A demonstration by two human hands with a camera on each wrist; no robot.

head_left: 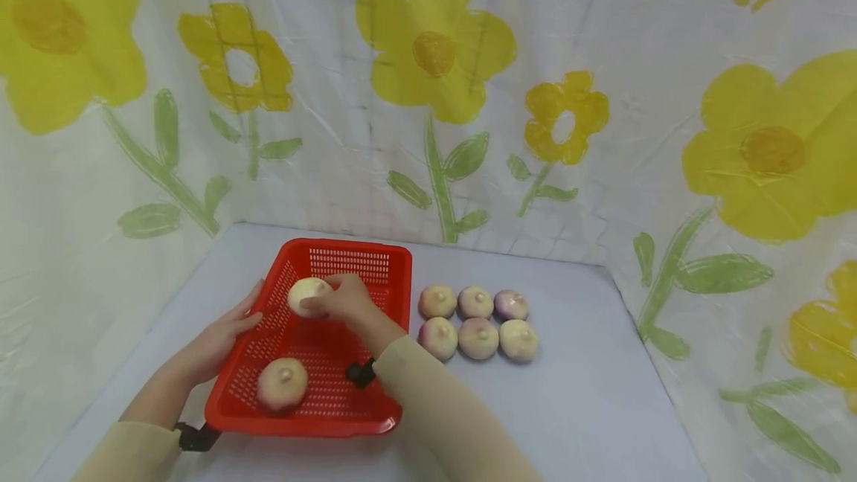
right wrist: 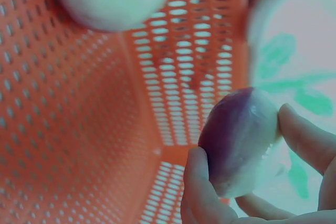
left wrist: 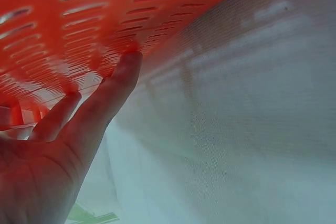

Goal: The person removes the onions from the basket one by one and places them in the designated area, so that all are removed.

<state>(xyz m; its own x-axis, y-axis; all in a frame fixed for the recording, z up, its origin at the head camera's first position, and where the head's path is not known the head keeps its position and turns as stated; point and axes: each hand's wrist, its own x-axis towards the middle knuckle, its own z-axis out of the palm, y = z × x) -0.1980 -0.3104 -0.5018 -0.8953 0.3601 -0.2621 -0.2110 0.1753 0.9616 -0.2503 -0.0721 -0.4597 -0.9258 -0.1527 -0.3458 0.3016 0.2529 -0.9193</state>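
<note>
A red perforated plastic basket (head_left: 398, 296) stands on the left part of the table. My right hand (head_left: 351, 303) pinches a white-and-purple turnip (head_left: 308, 294) between thumb and fingers, above the far left part of the basket. In the right wrist view the purple side of this turnip (right wrist: 239, 140) faces the camera. Another turnip (head_left: 283, 384) lies on the basket floor at the near left corner. My left hand (head_left: 217, 337) touches the basket's left side; in the left wrist view its straight fingers (left wrist: 118, 85) rest against the slotted outer wall.
Several turnips (head_left: 478, 338) sit in two rows on the pale table (head_left: 589, 400), just right of the basket. A white curtain (head_left: 321, 169) painted with yellow flowers hangs behind the table and along both sides. Dark wrist-camera mounts (head_left: 361, 373) show at the cuffs.
</note>
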